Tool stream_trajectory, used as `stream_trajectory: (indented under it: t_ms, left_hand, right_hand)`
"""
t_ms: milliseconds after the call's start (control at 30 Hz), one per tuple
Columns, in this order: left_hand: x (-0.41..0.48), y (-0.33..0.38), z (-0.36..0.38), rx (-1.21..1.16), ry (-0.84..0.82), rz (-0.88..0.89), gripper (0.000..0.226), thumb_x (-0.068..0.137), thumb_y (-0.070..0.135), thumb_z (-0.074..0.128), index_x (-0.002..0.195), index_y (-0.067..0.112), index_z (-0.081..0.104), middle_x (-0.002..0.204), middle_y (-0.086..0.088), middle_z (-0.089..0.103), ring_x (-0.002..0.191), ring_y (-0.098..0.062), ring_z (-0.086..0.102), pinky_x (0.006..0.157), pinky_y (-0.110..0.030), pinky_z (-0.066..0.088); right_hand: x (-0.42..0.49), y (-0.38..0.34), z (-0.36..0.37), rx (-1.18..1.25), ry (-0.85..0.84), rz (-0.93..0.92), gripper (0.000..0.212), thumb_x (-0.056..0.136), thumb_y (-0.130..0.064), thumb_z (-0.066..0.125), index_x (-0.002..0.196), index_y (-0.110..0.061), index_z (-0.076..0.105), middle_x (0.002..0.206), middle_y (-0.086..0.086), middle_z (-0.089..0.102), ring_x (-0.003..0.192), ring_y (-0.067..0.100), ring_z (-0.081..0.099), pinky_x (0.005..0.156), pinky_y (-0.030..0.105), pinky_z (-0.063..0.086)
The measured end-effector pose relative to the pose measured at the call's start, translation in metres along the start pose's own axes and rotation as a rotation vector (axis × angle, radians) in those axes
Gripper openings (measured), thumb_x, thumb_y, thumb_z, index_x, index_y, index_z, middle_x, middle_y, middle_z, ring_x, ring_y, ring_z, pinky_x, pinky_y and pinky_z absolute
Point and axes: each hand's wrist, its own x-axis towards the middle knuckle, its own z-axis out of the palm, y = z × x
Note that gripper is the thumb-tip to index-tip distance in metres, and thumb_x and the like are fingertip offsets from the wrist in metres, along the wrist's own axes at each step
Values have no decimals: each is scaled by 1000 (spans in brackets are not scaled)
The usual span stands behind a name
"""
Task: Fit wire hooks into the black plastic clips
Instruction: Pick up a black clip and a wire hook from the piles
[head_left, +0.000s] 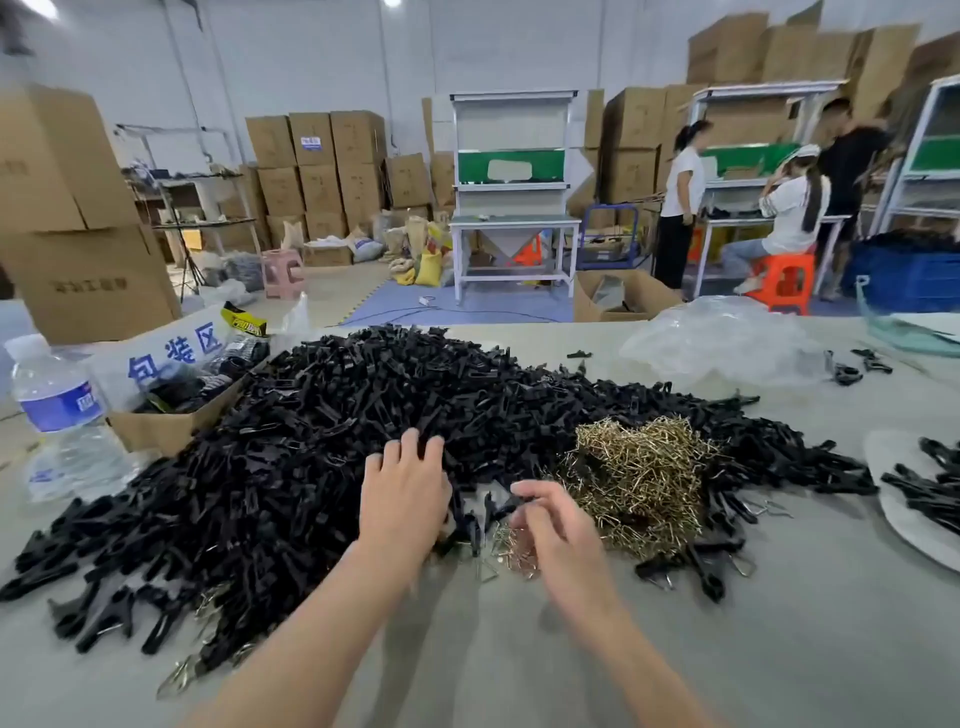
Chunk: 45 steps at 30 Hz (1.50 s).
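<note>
At the near edge of the clip heap (322, 415) the right hand (553, 525) is curled, its hold unclear; the left hand (402, 493) is laid flat on the heap. The wire hooks (641, 480), tangled against its right side, are judged light, springy, best pinched singly

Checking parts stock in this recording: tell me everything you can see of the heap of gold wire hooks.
The heap of wire hooks is a loose, tangled mound of thin bent wires, shiny brass-gold, metal by its look. It lies on the table right of centre, banked against and partly on the big pile of black clips. A thinner scatter trails from its near-left edge under the right hand, whose curled fingers hang over it; contact is too blurred to tell.
</note>
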Motion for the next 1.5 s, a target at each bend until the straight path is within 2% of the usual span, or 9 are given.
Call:
stream_trajectory:
  t_ms: [67, 300, 567, 700, 867, 1000, 1067, 1233, 1500]
  left_hand:
    - [23, 3, 10, 65, -106, 1, 51, 101, 44, 42, 145, 19, 38, 143, -10, 47, 127, -32, 47, 100, -42, 39]
    - [64, 31, 41, 23, -213, -20, 58, 99, 52, 48, 143, 18, 31, 131, -15, 49, 122, -34, 43, 93, -42, 44]
    - [51, 3, 45, 27, -119, 183, 44, 101, 43, 50, 136, 18, 41, 117, 3, 62, 108, -19, 59, 67, -30, 49]
    - [50, -6, 24, -114, -104, 115, 40, 103, 44, 41, 135, 22, 45, 93, 4, 67, 87, -20, 67, 57, -31, 39]
    - [38, 0, -5, -493, -78, -75, 29, 101, 37, 48, 125, 24, 56, 60, 5, 62, 64, -24, 61, 85, -41, 47]
    - [-4, 27, -9, -956, -50, -223, 21, 98, 41, 51, 119, 37, 56, 75, 10, 72, 57, -9, 61, 62, -25, 51]
    - [-25, 49, -3, -1071, -46, -236, 25, 96, 45, 51, 120, 40, 54, 82, 14, 71, 68, -4, 64, 65, -22, 52]
    - [-40, 72, 6, -767, 53, 10, 30, 96, 49, 47, 125, 43, 48, 90, 30, 51, 80, 3, 55, 71, -14, 40]
    - [-42, 64, 6, -769, -13, 66, 34, 99, 49, 39, 127, 36, 54, 107, 25, 61, 101, 5, 55, 83, -13, 41]
  right_hand:
    - [16, 6, 3, -169, 101, -115, 31, 102, -12, 47, 104, -38, 63, 81, -7, 68, 59, 9, 52, 57, 35, 44]
    - [22, 29, 2, -585, 199, -560, 24, 97, -22, 39, 113, -33, 54, 97, -23, 49, 95, 4, 51, 83, 16, 40]
    - [32, 38, -18, -405, 252, -398, 32, 99, -7, 48, 111, -35, 55, 96, -17, 53, 74, 3, 50, 65, 17, 39]
    - [31, 37, -19, -351, 247, -367, 38, 98, -1, 50, 111, -36, 57, 95, -14, 55, 69, 6, 50, 62, 15, 37]
    - [22, 34, -20, -355, 296, -342, 35, 96, -3, 50, 110, -33, 60, 99, -23, 55, 90, 9, 54, 74, 26, 44]
    - [14, 29, -19, -226, 231, -273, 33, 101, -12, 48, 110, -42, 60, 99, -18, 62, 73, 9, 56, 66, 21, 45]
    - [14, 28, -19, -74, 152, -158, 30, 105, -20, 48, 117, -44, 61, 104, -17, 67, 80, 9, 65, 73, 27, 54]
    - [18, 24, -21, 84, 31, -6, 22, 98, -35, 61, 115, -48, 69, 109, -20, 72, 99, 2, 69, 82, 19, 54]
    - [29, 26, -19, 60, 62, 14, 18, 98, -21, 64, 104, -35, 74, 102, -11, 75, 101, 6, 69, 85, 17, 52]
